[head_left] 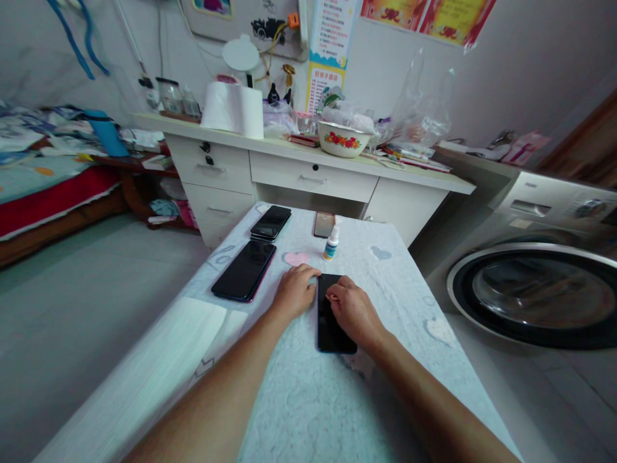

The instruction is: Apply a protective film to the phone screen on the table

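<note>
A black smartphone (332,331) lies face up on the cloth-covered table in front of me. My left hand (295,290) has its fingers bent at the phone's upper left corner and holds it by that edge. Over the middle of the screen is my right hand (355,310), closed with its fingertips pinched together. A small pale bit shows at those fingertips, too small to name. Just beyond the phone stands a small white bottle (331,244) with a blue and yellow label, upright and apart from both hands.
Left on the table (385,276) lie a large dark phone (245,270) and a stack of phones (270,223). Another phone (324,224) lies face down at the far edge. Behind stands a white desk (313,168) with a flowered bowl (343,139); a washing machine (544,257) is right.
</note>
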Demonstrator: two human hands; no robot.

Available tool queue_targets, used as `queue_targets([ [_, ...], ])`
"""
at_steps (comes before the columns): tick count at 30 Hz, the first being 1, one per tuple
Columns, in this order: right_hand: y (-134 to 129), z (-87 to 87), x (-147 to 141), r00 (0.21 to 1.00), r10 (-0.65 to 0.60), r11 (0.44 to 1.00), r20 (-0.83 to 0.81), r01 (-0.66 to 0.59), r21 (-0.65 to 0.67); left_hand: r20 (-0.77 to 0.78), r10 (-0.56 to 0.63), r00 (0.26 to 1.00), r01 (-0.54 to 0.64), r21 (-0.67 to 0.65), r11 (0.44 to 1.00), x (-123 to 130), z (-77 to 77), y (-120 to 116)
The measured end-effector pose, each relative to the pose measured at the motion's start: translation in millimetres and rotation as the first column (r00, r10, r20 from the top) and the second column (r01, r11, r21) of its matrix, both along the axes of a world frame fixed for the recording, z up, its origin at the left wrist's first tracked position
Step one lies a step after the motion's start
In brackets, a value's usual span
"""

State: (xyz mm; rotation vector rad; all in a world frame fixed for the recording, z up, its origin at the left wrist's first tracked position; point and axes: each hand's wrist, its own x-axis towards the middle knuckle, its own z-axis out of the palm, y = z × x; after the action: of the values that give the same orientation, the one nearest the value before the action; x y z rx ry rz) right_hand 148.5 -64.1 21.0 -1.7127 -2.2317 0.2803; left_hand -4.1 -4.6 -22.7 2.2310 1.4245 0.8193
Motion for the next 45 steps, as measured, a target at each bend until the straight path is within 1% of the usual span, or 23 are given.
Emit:
queue_targets([
  [5, -6.4, -2.0, -4.2, 0.999, 0.005, 1.000, -0.044, -0.005, -0.010, 0.009, 0.002, 1.000, -0.002, 0.007, 1.000, 0.5, -1.1, -0.3],
  [13, -11.4, -1.6, -10.2, 0.999, 0.045, 0.999, -0.022, -0.045, -0.011, 0.015, -0.001, 1.000, 0.001, 0.014, 1.000, 0.5, -5.3, 1.7],
  [20, -10.5, -4.3, -6.2, 0.997, 0.081, 0.997, -0.002, -0.080, 0.014, 0.003, 0.009, 1.000, -0.009, 0.007, 1.000, 2.7, -6.0, 2.0],
  [28, -5.3, -7.4, 2.0, 1.000, -0.020, 0.999, -0.024, 0.021, 0.043, -0.003, 0.006, 1.000, -0.006, 0.009, 1.000, 2.7, -2.7, 0.9],
  [39, 2.1, -8.8, 19.2, 0.992, -0.125, 0.989, -0.023, 0.126, 0.073, 0.010, -0.002, 1.000, 0.002, 0.007, 1.000, 2.9, -3.0, 0.8],
  [45, 7.5, -13.3, 27.7, 0.984, -0.180, 0.980, -0.013, 0.180, 0.088, 0.013, -0.015, 1.000, 0.014, 0.014, 1.000, 2.7, -4.0, 2.1],
])
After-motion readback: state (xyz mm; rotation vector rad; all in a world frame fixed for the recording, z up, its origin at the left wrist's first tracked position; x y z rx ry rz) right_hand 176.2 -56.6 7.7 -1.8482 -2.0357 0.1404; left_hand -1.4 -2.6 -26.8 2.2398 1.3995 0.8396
